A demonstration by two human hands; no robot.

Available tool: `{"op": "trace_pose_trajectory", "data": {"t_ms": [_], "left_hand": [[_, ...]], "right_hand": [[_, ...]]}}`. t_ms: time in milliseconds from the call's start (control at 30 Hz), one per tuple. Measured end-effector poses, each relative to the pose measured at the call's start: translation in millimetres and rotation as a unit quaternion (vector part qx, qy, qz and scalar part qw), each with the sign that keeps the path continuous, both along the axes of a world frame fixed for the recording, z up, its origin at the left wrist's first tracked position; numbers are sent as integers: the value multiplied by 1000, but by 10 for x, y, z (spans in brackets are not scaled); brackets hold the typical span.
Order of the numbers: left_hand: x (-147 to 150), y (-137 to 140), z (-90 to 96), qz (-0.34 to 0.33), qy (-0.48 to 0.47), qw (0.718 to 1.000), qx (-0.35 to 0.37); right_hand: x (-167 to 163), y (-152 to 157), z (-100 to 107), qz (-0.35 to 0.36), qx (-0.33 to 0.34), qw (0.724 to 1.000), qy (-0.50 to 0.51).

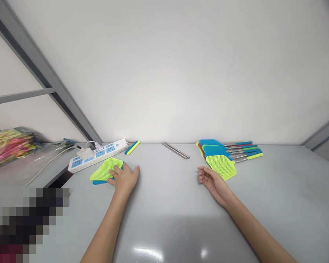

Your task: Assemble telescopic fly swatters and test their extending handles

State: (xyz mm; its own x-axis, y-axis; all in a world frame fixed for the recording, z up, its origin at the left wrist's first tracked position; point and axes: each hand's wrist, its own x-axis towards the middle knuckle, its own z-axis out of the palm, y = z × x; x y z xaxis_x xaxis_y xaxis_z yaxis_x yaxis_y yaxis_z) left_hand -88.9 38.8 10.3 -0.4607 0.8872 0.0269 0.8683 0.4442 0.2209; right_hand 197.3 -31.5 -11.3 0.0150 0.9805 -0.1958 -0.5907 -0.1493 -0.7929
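My left hand (125, 178) has its fingers spread over a yellow-green perforated fly swatter head (105, 168), with a blue swatter head (100, 182) partly hidden underneath. Nothing shows in my right hand (214, 183); its index finger is extended and the others are loosely curled. It hovers by the front yellow-green fly swatter (222, 167) of a pile on the right. Blue fly swatters (210, 142) with metal shafts and coloured grips lie behind that one, overlapping. Between my hands, farther back, rest two thin metal rods (176, 150).
A white power strip (98, 156) with plugs stands at the back left, beside a blue and a yellow-green handle grip (133, 148). Plastic bags of colourful pieces (15, 148) lie far left. A white wall (181, 73) closes the rear of the grey table (164, 204).
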Motion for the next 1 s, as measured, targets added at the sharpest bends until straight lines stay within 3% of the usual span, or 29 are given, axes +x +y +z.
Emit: {"op": "trace_pose_trajectory", "data": {"t_ms": [267,667,900,1000], "left_hand": [[52,12,-17,-4,-10,1000,3],[49,43,-101,-46,-29,996,71],[54,24,-67,-48,-46,985,160],[79,-7,10,-44,-47,968,242]], "right_hand": [[1,-3,16,-5,-10,1000,-6],[-2,-17,29,-1,-16,1000,-9],[-3,-26,43,0,-17,1000,-13],[-9,-32,50,0,-19,1000,-12]]}}
